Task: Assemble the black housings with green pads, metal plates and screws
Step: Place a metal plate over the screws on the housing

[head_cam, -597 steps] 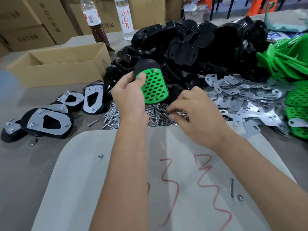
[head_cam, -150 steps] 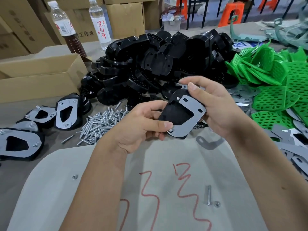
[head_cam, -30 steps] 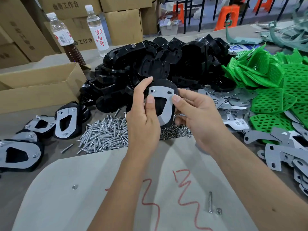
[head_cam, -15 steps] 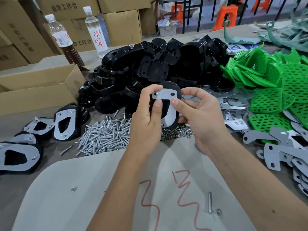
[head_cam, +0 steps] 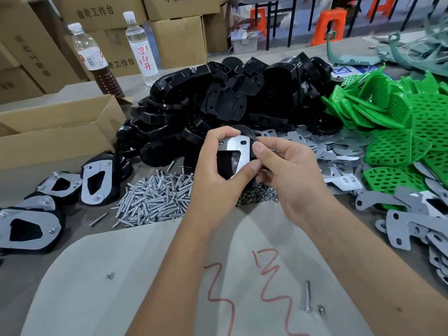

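Note:
My left hand grips a black housing with a metal plate laid on its face; thumb and fingers curl round its left and lower edges. One screw head shows in the plate's upper left hole. My right hand pinches the housing's right rim with thumb and forefinger. Behind lie a heap of black housings, loose metal plates, green pads, a pile of screws and small nuts.
Several finished assemblies lie at the left. An open cardboard box and two bottles stand at the back left. A grey board with red marks lies in front, with a loose screw and nut on it.
Both hands have kept the housing in front of the heap and turned it slightly. My right fingers have shifted from the plate's face to the housing's right rim.

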A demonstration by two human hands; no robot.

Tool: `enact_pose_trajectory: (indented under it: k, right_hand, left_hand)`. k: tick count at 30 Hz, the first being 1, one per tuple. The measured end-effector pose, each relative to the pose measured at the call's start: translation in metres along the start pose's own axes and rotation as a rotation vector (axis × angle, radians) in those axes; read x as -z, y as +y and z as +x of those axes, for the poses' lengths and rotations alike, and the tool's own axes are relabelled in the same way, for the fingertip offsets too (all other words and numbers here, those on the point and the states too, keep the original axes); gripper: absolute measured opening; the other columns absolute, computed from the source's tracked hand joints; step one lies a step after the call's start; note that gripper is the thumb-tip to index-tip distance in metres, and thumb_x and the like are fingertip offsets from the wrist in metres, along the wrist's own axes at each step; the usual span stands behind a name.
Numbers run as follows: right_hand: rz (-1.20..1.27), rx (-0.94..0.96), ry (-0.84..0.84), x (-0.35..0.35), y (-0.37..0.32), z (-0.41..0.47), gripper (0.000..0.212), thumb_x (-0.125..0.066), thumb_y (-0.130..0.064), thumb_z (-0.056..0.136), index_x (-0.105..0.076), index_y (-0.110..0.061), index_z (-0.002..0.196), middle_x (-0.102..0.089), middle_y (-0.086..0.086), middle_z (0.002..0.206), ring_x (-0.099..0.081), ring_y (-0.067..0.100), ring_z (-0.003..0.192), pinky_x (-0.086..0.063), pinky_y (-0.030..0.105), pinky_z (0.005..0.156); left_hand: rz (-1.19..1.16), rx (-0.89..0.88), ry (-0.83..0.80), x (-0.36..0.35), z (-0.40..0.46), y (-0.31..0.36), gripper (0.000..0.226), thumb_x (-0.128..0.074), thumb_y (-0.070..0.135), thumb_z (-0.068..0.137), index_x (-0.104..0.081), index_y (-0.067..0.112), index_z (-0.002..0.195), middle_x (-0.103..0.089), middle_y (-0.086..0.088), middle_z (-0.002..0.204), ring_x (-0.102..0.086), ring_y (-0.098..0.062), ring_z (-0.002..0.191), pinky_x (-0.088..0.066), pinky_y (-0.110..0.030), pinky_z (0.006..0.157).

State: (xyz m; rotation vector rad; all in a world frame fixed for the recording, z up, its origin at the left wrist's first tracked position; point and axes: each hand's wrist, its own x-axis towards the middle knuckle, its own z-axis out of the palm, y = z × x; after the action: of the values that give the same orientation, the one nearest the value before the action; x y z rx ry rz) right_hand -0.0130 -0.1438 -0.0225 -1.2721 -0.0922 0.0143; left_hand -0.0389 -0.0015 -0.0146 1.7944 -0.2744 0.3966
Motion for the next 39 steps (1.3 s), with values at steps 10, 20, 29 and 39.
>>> enact_pose_trajectory:
  k: [10,20,29,39]
  right_hand:
    - [0.004,0.034,0.079,-0.002,0.000,-0.001,0.013,-0.069,-0.014,0.100,-0.079,-0.016,0.093,-0.072,0.010,0.074,-0.058,0.019,0.062,-0.047,0.021,0.051]
    - [-0.035,0.049,0.053,-0.002,0.000,-0.003,0.009,-0.073,-0.020,0.096,-0.076,-0.013,0.100,-0.073,0.004,0.076,-0.062,0.012,0.063,-0.048,0.022,0.056]
    - [0.013,0.072,0.046,-0.001,0.001,-0.002,0.014,-0.076,-0.005,0.093,-0.074,-0.012,0.106,-0.081,0.006,0.092,-0.060,0.007,0.060,-0.048,0.018,0.056]
    - [0.002,0.098,0.019,-0.004,0.002,-0.002,0.024,-0.075,-0.006,0.093,-0.071,-0.016,0.115,-0.081,0.007,0.094,-0.060,0.017,0.067,-0.049,0.022,0.058]
  left_hand:
    - [-0.090,0.029,-0.009,-0.007,-0.001,-0.001,0.041,-0.077,0.013,0.086,-0.058,0.030,0.119,-0.063,0.018,0.103,-0.063,-0.008,0.091,-0.055,-0.033,0.076]
    - [-0.039,0.070,0.019,-0.010,-0.002,-0.002,0.042,-0.079,0.014,0.088,-0.058,0.033,0.119,-0.064,0.015,0.112,-0.063,-0.016,0.108,-0.058,-0.053,0.091]
    - [-0.248,0.176,0.175,-0.010,0.000,0.002,0.046,-0.059,0.029,0.094,-0.054,0.043,0.137,-0.066,-0.009,0.127,-0.064,-0.020,0.117,-0.052,-0.036,0.104]
    - [-0.496,0.451,0.321,-0.001,0.007,-0.001,0.031,-0.051,-0.004,0.096,-0.076,0.007,0.111,-0.078,-0.014,0.109,-0.075,-0.026,0.098,-0.060,-0.035,0.083]
